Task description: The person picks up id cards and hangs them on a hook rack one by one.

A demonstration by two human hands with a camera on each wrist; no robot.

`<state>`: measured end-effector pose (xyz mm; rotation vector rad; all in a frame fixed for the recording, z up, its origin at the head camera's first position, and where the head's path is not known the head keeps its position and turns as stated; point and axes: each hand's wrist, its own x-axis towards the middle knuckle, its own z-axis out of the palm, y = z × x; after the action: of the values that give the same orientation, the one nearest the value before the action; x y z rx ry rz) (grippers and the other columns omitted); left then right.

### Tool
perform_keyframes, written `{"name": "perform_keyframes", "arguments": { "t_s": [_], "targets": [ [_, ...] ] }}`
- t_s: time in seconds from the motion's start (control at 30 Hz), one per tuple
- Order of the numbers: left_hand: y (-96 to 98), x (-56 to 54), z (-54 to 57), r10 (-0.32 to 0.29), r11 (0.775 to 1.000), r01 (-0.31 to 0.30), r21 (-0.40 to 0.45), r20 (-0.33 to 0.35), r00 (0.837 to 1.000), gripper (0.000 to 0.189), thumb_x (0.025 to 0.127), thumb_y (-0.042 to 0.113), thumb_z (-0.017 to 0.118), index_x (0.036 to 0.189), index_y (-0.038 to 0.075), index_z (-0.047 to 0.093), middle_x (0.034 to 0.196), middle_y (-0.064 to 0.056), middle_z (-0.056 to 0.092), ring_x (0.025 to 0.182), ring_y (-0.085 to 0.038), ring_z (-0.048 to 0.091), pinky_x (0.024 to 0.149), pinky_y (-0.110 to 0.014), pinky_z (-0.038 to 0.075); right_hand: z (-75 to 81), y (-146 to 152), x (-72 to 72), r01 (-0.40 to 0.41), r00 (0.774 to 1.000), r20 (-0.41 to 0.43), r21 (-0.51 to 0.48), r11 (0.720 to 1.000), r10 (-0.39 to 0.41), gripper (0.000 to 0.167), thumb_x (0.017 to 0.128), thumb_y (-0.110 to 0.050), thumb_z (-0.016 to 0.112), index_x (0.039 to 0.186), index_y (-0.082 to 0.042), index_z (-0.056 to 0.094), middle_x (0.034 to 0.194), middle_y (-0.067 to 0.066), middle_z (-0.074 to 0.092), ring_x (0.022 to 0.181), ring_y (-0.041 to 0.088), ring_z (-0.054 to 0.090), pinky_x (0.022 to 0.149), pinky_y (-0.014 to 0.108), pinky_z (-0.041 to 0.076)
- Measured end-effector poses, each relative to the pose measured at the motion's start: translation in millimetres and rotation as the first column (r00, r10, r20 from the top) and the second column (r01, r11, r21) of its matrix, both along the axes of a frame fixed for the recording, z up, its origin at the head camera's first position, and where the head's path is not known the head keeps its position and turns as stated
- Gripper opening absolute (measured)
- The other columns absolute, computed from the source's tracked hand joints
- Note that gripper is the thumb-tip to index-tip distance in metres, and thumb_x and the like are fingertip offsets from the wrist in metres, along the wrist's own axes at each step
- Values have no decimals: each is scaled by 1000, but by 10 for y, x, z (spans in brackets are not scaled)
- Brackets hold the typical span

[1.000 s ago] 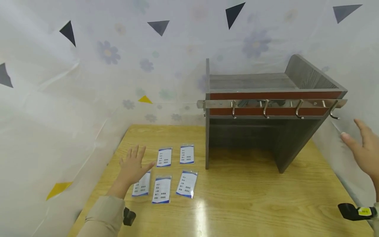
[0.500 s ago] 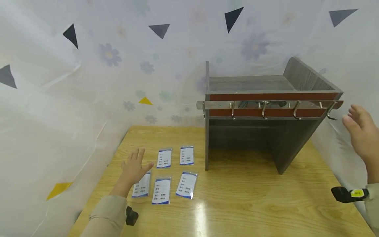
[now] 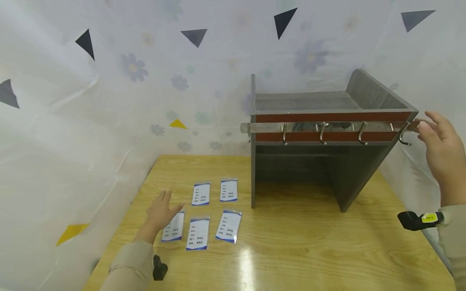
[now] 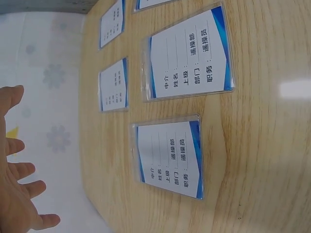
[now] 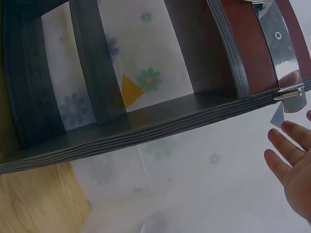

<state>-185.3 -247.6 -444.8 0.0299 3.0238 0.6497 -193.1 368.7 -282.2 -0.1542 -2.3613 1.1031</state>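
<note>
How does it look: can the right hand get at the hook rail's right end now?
Probably yes: the right hand is close beside that end of the hook rail, and nothing shows between them.

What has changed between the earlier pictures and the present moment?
The right hand moved upward and slightly left, to the right end of the hook rail; contact is unclear. The left hand drew back slightly near the lower-left ID card. Nothing was visibly grasped or released. The five ID cards and the gray shelf unit stayed in place.
</note>
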Motion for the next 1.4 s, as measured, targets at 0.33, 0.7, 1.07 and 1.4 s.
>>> {"name": "perform_keyframes", "arguments": {
  "t_s": [0.33, 0.7, 1.07, 1.4],
  "targets": [
    [-61, 19, -56, 38, 995, -42, 90, 48, 998, 71, 86, 40, 47, 132, -7, 18, 134, -30, 15, 120, -46, 14, 91, -61, 14, 86, -39, -84, -72, 993, -104, -117, 991, 60, 41, 93, -24, 35, 134, -22, 30, 120, -8, 45, 90, -9, 44, 89, 12, 30],
    [-152, -27, -249, 93, 961, -113, 254, 89, 992, 64, 88, 28, 48, 129, -12, 19, 131, -33, 19, 118, -46, 17, 95, -54, 16, 146, -71, -175, -29, 994, -105, -156, 987, 13, 38, 92, -27, 38, 129, -28, 38, 102, -19, 50, 82, -9, 45, 87, 20, 30],
    [-179, -42, -434, 202, 932, -238, 274, 152, 967, 60, 89, 27, 46, 128, -12, 22, 129, -33, 22, 117, -46, 21, 95, -54, 18, 183, -137, -228, -155, 968, -237, -311, 938, 81, 30, 90, -22, 44, 116, -13, 56, 91, -14, 57, 81, -2, 52, 80, 11, 35],
    [-245, -59, -592, 282, 894, -341, 291, 225, 933, 60, 88, 28, 45, 126, -13, 24, 126, -35, 24, 115, -48, 23, 93, -54, 20, 180, -130, -281, -327, 921, -365, -536, 778, 135, 26, 86, -18, 52, 105, -4, 61, 85, -3, 61, 71, 5, 55, 66, 9, 40]
  ]
}}
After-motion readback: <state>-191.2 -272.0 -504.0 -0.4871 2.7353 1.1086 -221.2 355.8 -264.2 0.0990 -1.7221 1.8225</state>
